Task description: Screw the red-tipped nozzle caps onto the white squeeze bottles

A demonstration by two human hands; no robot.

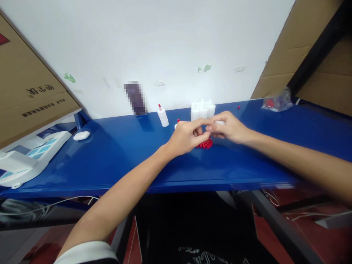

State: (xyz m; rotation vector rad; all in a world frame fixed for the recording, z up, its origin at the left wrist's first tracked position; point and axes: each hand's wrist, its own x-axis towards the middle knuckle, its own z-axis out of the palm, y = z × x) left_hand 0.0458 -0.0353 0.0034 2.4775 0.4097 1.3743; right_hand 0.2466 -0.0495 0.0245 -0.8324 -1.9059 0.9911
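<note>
My right hand [231,128] is closed around a small white plastic bottle [219,123], of which only a part shows between the fingers. My left hand [183,136] meets it fingertip to fingertip, its fingers pinched together; whatever they hold is hidden. Just below the hands lies a pile of small red caps [205,143] on the blue table. Behind them stands a cluster of white bottles [202,110] with pointed tops and no red caps. To the left, a white bottle with a red tip [163,117] stands upright, and another red tip [178,120] peeks out behind my left hand.
The blue table [115,154] runs against a white wall. A clear plastic bag [279,102] with red pieces and a single red cap [238,107] lie at the right. On the left are a white oval case [81,136], a white device [35,157] and a cardboard panel [30,80].
</note>
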